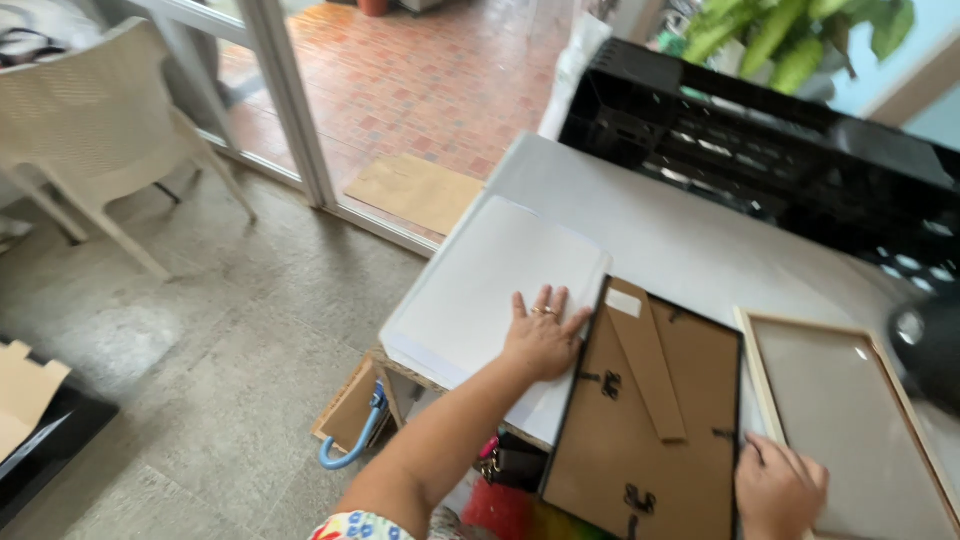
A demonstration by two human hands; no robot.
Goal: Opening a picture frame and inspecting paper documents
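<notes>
My left hand [543, 335] lies flat, fingers spread, on a stack of white paper sheets [480, 285] at the table's left end, its fingertips beside the edge of a black picture frame. That frame [650, 410] lies face down, showing its brown backing board with a stand strut and metal clips. My right hand [778, 490] rests on the frame's lower right edge, fingers curled against it. A light wooden frame [850, 420] lies to the right, next to my right hand.
A black plastic crate [760, 150] stands along the table's [660, 225] far side, green leaves behind it. A dark round object [930, 345] sits at the right edge. A white chair [95, 130] stands on the floor at left. Cardboard [415, 190] lies by the sliding door.
</notes>
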